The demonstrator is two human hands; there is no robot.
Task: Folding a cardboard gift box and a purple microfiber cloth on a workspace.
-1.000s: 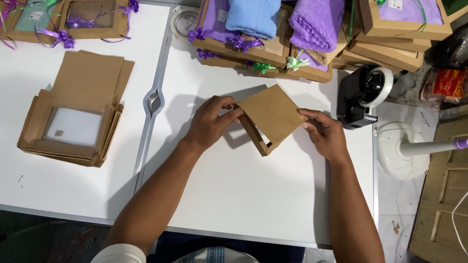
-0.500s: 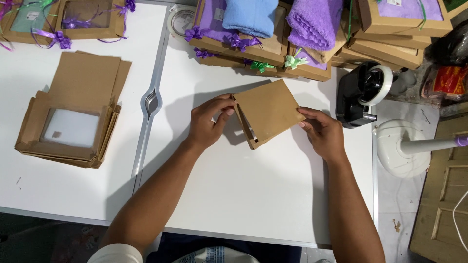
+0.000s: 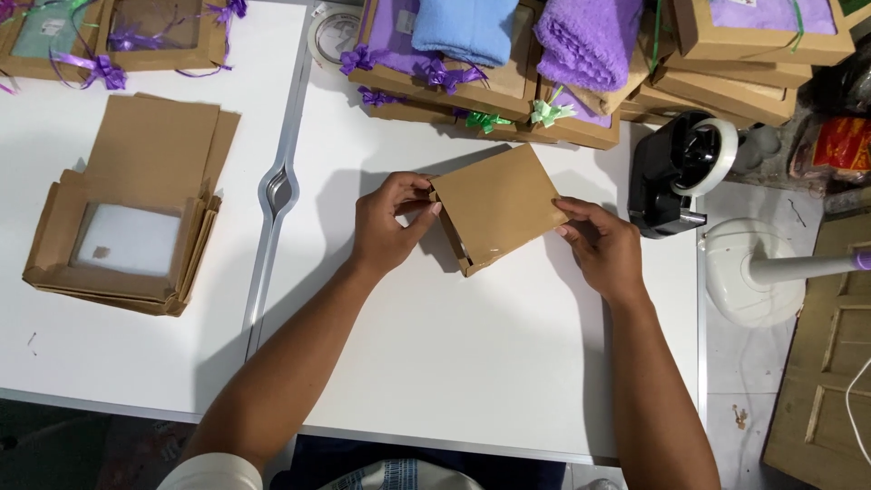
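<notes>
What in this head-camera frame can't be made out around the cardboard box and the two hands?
- Head view: the inside of the brown cardboard box is hidden; only its plain outer face shows.
- Left hand: fingertips tucked behind the box's left flap.
- Right hand: fingertips partly behind the box's right edge.
- Tape dispenser: the tape's free end is too small to tell.

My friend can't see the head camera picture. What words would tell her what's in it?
Two hands, left hand and right hand, hold a flat brown cardboard box over a white table. Behind are stacked gift boxes with purple and blue towels and ribbons, a black tape dispenser at the right, and a pile of unfolded boxes at the left.
</notes>
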